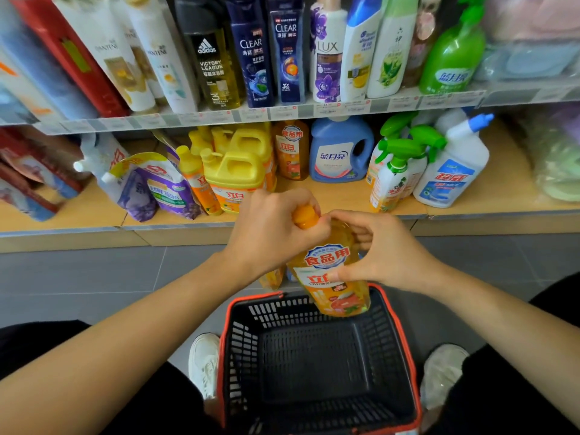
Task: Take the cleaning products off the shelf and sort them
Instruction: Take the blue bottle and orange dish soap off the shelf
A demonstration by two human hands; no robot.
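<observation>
both hands hold a clear plastic bottle of orange dish liquid (331,271) with an orange cap, tilted with its cap up and to the left and its base at the far rim of a black plastic shopping basket with a red rim (405,346) that sits on the grey tiled floor (94,277) between the person's two white shoes. the left hand (270,233) is wrapped around the bottle's neck and shoulder just under the cap, fingers curled tight; the right hand (383,249) pinches the label side of the bottle, thumb on the front and fingers bent behind. nothing shows inside the basket. behind the hands, the lower wooden shelf (502,196) carries a matching orange dish-liquid bottle (290,149) standing upright, yellow handled jugs of detergent (238,171) to its left, soft purple-and-white refill pouches (157,186) further left, a blue laundry detergent jug (340,150) to its right, white spray bottles with green triggers (398,171), and a white angled-neck bottle with a blue cap (455,167). the upper shelf holds a row of upright shampoo and body-wash bottles (282,51), with a green pump bottle (452,54) at the right end.
</observation>
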